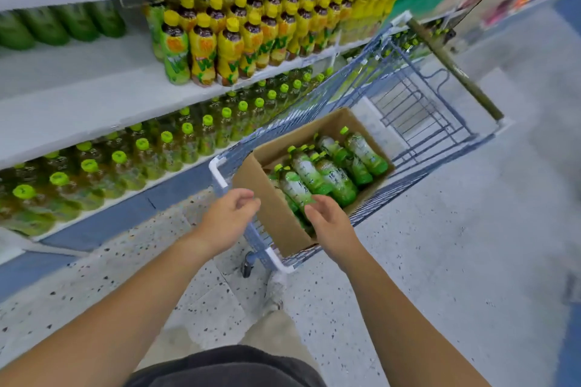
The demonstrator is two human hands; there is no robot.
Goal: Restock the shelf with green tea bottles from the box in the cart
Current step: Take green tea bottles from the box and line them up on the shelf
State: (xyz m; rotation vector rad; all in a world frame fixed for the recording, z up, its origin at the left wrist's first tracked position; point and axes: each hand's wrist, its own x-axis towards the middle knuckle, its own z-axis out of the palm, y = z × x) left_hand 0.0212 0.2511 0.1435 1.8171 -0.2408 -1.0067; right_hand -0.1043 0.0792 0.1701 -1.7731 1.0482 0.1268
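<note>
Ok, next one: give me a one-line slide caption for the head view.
Both hands, left hand and right hand, empty, reach toward green tea bottles in the box in the cart beside the shelf.

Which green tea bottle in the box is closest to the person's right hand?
The bottle lying at the near end of the cardboard box, its base right at the right hand fingertips. The other bottles lie farther back toward the cart's handle.

Pale speckled terrazzo floor; blue base strip under shelving.

Supermarket aisle: stocked drink shelves, wire cart.
</note>
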